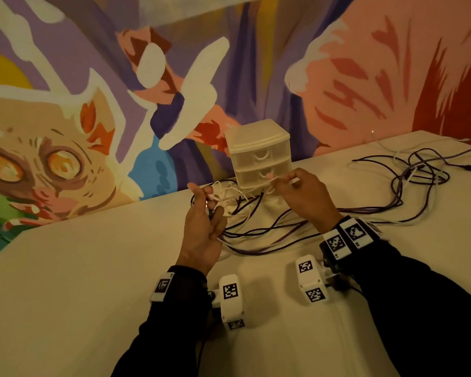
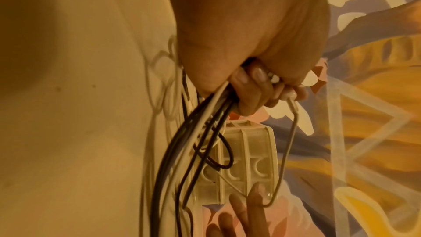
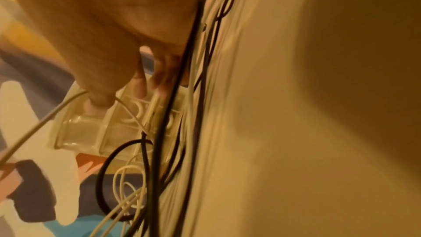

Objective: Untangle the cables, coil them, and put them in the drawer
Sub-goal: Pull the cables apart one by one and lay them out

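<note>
While left hand (image 1: 201, 235) grips cables (image 1: 256, 229) | right hand (image 1: 305, 197) pinches white cable (image 1: 245, 191)

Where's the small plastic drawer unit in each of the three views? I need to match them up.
Head: drawer unit upper middle, against the mural wall, behind both hands.
Left wrist: lower middle, tipped sideways, behind the hanging cables.
Right wrist: left of middle, beyond the fingers.
Shared landmark: its crescent drawer handles.

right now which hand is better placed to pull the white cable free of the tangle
Probably the right hand: its grip pinches the thin white cable alone, while the left hand holds a mixed bundle as anchor.
</note>
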